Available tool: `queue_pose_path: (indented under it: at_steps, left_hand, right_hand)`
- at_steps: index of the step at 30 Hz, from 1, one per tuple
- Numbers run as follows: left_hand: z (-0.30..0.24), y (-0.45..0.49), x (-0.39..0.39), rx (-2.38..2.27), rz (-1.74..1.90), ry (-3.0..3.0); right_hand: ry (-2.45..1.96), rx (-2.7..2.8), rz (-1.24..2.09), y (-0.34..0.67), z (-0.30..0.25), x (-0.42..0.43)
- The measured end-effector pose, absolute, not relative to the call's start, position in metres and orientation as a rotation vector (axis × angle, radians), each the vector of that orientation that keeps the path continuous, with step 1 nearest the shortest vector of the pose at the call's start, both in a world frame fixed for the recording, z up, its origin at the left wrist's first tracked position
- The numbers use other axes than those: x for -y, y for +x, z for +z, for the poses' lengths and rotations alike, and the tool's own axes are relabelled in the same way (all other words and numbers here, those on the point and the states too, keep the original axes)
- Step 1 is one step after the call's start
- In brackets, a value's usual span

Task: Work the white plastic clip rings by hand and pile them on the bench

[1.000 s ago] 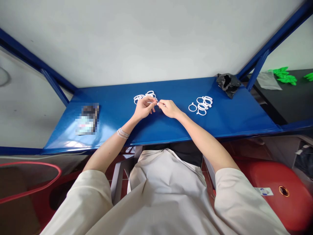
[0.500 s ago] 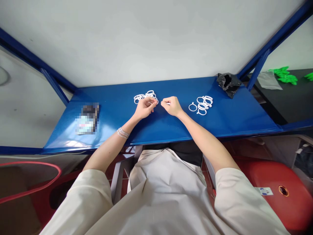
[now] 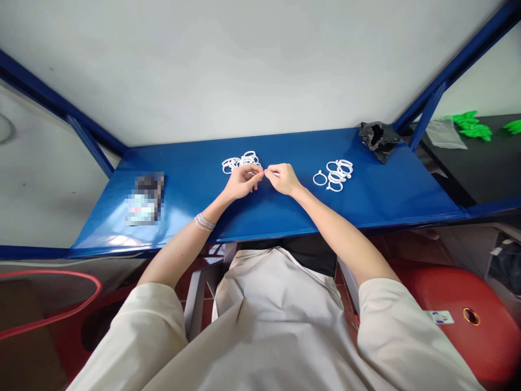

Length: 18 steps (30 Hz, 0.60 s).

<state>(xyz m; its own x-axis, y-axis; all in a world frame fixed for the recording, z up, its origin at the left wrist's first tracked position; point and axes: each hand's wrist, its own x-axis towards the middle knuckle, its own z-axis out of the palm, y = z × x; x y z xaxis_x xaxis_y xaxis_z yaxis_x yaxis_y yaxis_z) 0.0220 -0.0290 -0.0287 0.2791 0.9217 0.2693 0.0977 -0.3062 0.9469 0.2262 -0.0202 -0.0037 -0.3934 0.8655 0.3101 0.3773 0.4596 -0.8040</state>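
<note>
My left hand (image 3: pixel 243 181) is closed in a pinch just in front of a pile of white plastic rings (image 3: pixel 249 156). What its fingertips hold, if anything, is too small to make out. My right hand (image 3: pixel 284 178) is curled shut, its thumb and forefinger meeting the fingertips of the left. Between its fingers a small white piece (image 3: pixel 277 174) shows; the rest is hidden by the hand. To the right on the blue table (image 3: pixel 280 214) lies a second group of white rings (image 3: pixel 336 176), each with a small knob, one ring slightly apart.
A crumpled black plastic bag (image 3: pixel 379 142) sits at the table's back right corner. At the left lies a pixelated item (image 3: pixel 143 200). Blue frame posts rise at both ends. A red chair (image 3: pixel 459 326) stands at the lower right, and green gloves (image 3: pixel 472 127) lie on a black table beyond.
My right hand has moved slightly left, so the fingertips of both hands now meet. The left hand stays almost in place. Both groups of rings lie as before.
</note>
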Motion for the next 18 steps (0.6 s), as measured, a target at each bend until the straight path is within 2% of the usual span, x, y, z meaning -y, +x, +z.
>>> queue_pose_path:
  at_steps: [11,14,18]
  left_hand:
    - [-0.026,0.02,0.03,-1.024,1.105,1.688]
    - [-0.024,0.017,0.028,-1.145,1.167,1.705]
    - [-0.02,0.013,0.025,-1.44,1.286,1.712]
  right_hand:
    - [-1.012,2.124,0.926,0.224,-0.006,0.021]
    - [-1.171,2.19,0.72,0.237,0.005,0.015]
    - [-1.624,2.25,0.319,0.284,0.028,0.004]
